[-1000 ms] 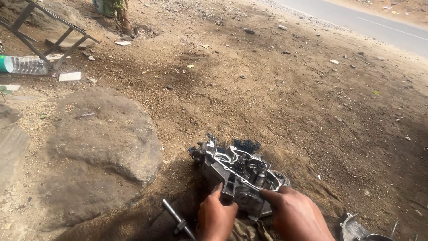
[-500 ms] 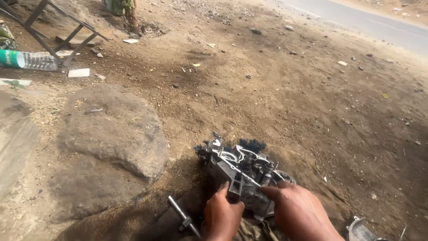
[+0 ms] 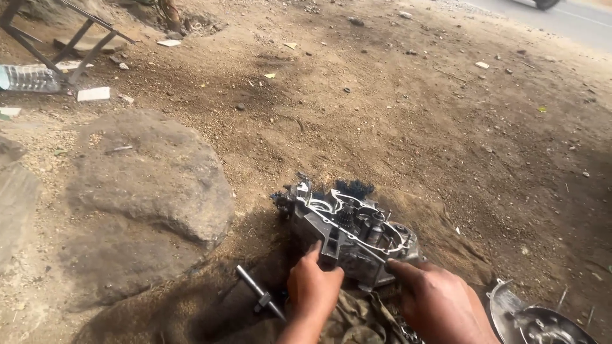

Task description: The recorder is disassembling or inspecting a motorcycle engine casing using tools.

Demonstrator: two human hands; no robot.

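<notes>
Fingers of left hand (image 3: 313, 288) and right hand (image 3: 440, 303) both clamped on the grey cast-aluminium engine case half (image 3: 349, 230), which sits on oily dirt. Steel T-handle wrench (image 3: 260, 300) lies just left. Risk: grit gets into the open gears; greasy grip slips. Big brown rock (image 3: 150, 185) beyond.

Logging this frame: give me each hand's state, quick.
Left hand: fingers pressed on the near edge of the metal engine casing, holding it.
Right hand: gripping the casing's right near edge.
</notes>
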